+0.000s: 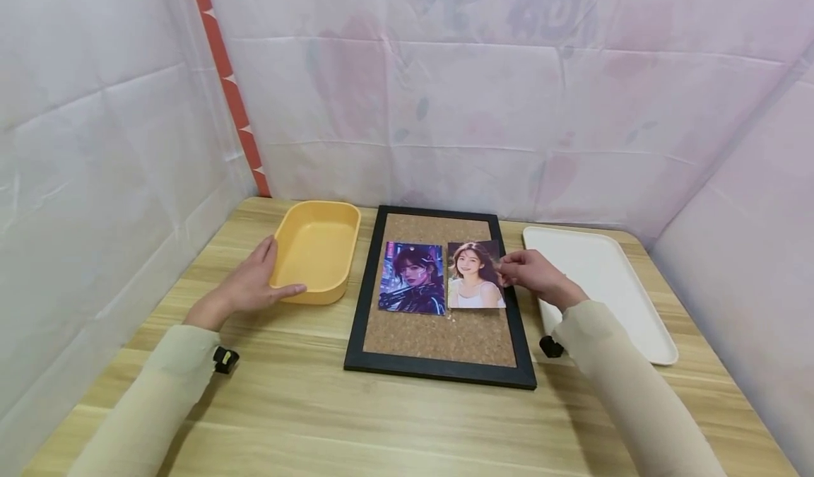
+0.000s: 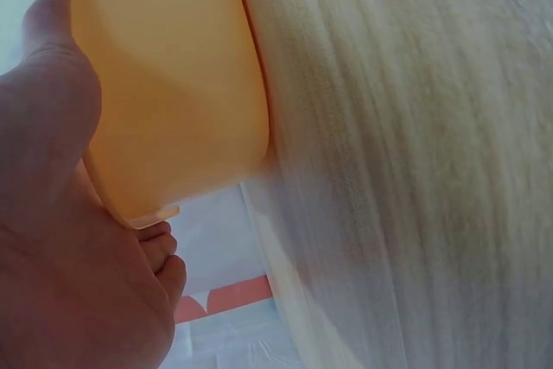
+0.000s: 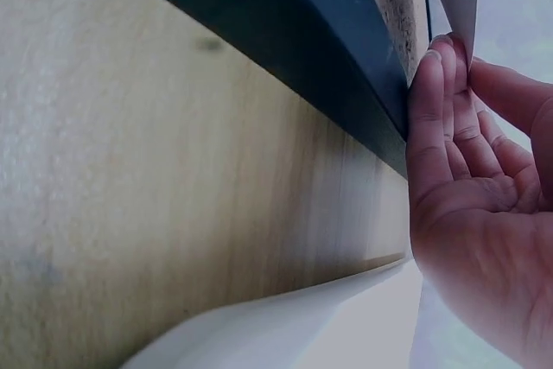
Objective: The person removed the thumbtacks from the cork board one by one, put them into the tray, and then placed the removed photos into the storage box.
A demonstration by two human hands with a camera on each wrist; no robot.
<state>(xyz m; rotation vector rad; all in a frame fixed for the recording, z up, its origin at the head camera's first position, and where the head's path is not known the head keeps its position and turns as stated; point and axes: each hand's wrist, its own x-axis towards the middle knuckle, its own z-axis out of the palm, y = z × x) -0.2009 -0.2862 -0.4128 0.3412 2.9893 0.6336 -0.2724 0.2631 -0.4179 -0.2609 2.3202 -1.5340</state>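
My left hand (image 1: 249, 286) rests against the near left corner of a yellow plastic bin (image 1: 311, 297). Its thumb lies along the front wall and its fingers reach along the left side, as the left wrist view also shows. With thumb and fingertips, my right hand (image 1: 535, 273) pinches the right edge of a photo print (image 1: 469, 290) of a person in a white top. That print overlaps the right part of a black-framed cork board (image 1: 432, 339). Left of it on the cork lies an illustrated print (image 1: 413, 293) in purple and blue, with a pin at its top.
To the right of the board a white tray (image 1: 604, 279) lies on the wood-grain table (image 1: 381, 420), partly behind my right wrist. Light printed sheets (image 1: 470, 109) hang around the back and sides. A red strip (image 1: 225, 74) runs down the back left.
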